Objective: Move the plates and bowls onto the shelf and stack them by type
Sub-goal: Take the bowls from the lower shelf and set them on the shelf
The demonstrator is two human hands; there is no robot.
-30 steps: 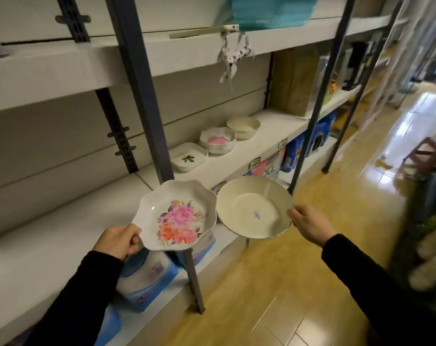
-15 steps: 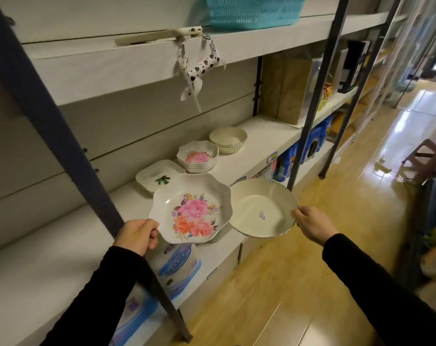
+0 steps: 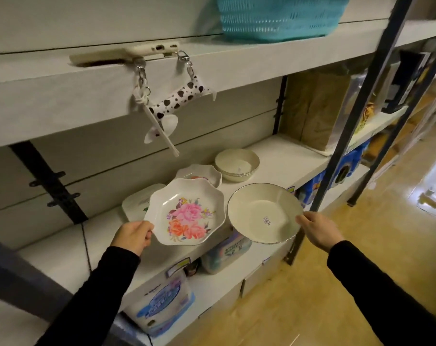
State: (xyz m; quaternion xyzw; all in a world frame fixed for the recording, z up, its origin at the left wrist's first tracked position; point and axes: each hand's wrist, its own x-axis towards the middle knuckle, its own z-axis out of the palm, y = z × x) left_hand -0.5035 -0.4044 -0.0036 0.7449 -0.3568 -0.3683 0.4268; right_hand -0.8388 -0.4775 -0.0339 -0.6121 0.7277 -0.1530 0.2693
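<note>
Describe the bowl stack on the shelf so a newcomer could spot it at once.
Find the middle shelf under the teal basket. The bowl stack sits toward the back there, right of the scalloped floral dishes. It alone is plain cream, round and deep, with no flower print.

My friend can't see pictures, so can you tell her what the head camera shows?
A person holds a scalloped flower-print dish in the left hand and a plain cream bowl in the right hand, in front of a white shelf. On the shelf sit a stack of cream bowls, a stack of flowered dishes and a square plate.
</note>
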